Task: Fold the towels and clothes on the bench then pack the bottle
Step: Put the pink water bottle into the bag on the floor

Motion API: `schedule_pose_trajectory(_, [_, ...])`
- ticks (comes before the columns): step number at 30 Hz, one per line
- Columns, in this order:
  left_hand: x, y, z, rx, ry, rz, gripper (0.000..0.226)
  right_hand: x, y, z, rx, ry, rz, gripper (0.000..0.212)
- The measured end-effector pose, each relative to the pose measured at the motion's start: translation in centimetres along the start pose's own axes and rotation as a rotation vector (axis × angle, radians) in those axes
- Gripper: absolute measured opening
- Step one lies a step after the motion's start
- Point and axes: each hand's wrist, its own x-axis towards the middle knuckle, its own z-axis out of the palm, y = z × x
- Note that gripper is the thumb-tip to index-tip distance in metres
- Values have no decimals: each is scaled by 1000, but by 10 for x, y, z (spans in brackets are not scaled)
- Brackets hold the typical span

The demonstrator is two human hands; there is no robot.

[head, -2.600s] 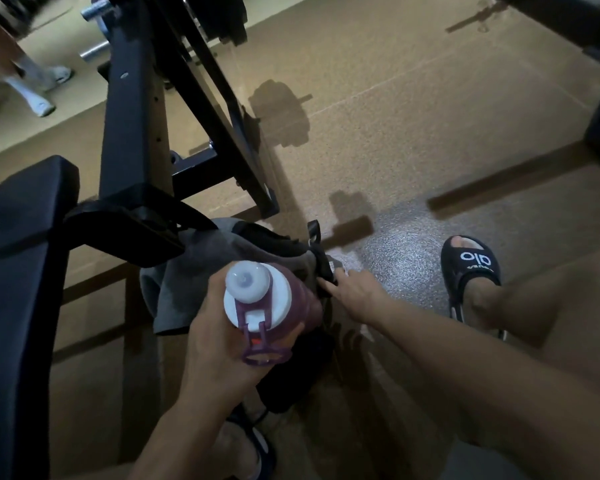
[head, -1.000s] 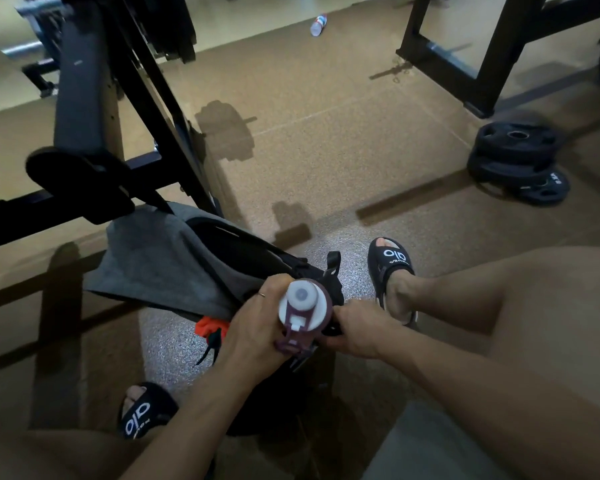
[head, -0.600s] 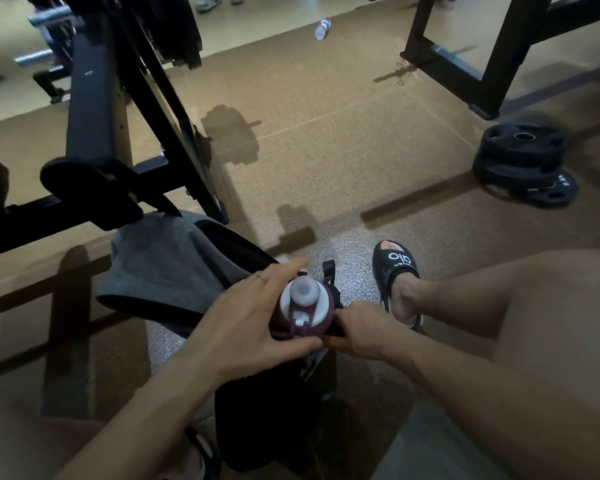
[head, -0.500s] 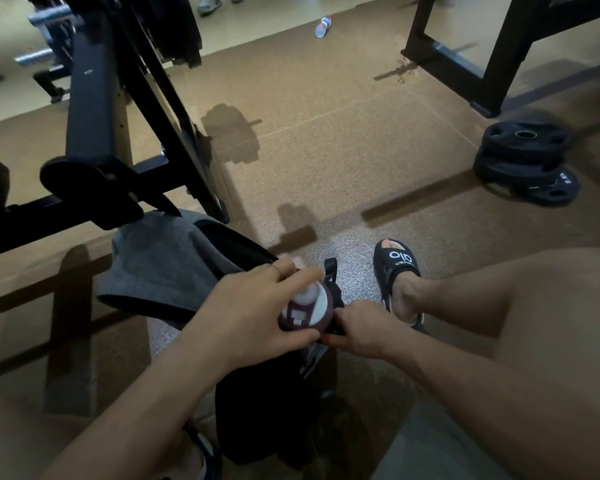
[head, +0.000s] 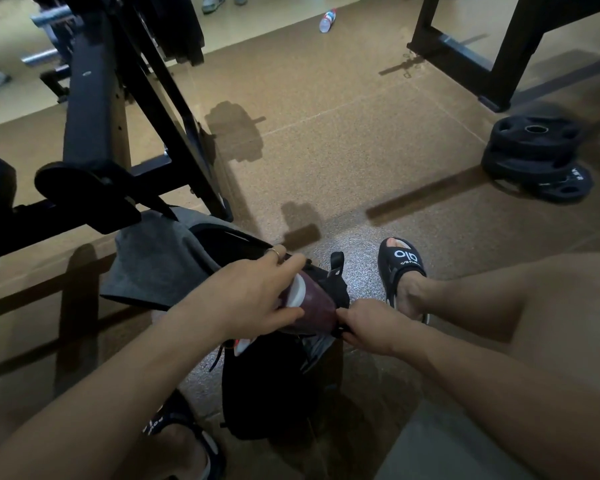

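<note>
Your left hand (head: 253,299) has gone over the bottle (head: 314,308) cap, fingers wrapped, and pushed it lower into the black bag (head: 274,386) (on the floor by your feet), while your right hand (head: 368,325) pinches the bag's edge — packing's nearly done.

bottle (head: 314,308): cap mostly hidden under left hand (head: 253,299)
bag (head: 274,382): inside too dark to tell
right fingertips: hidden by bag edge
</note>
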Motion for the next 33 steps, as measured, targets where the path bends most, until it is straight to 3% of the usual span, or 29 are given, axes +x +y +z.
schedule_pose_trajectory(5, [8,4,8,-9,69,-12,54,-2,1,2,-95,-73,-77,29])
schedule_pose_trajectory(11, [-4,3,17,118,59,304,47,-5,-8,2,-168,-122,-204,25])
schedule_pose_trajectory(15, [-4,0,30,284,115,415,44,-6,-10,2,-180,-147,-244,22])
schedule_pose_trajectory(20, [18,17,83,460,77,354,53,-10,-15,-5,-214,-133,-232,22])
schedule_pose_trajectory(25, [47,39,111,405,190,266,38,-10,-4,-5,-180,-156,-137,21])
schedule_pose_trajectory(30, [33,36,110,393,236,199,65,-5,2,-1,-74,-107,-76,26])
schedule_pose_trajectory(33, [-6,37,110,305,340,239,43,1,5,-2,-10,-77,-30,28])
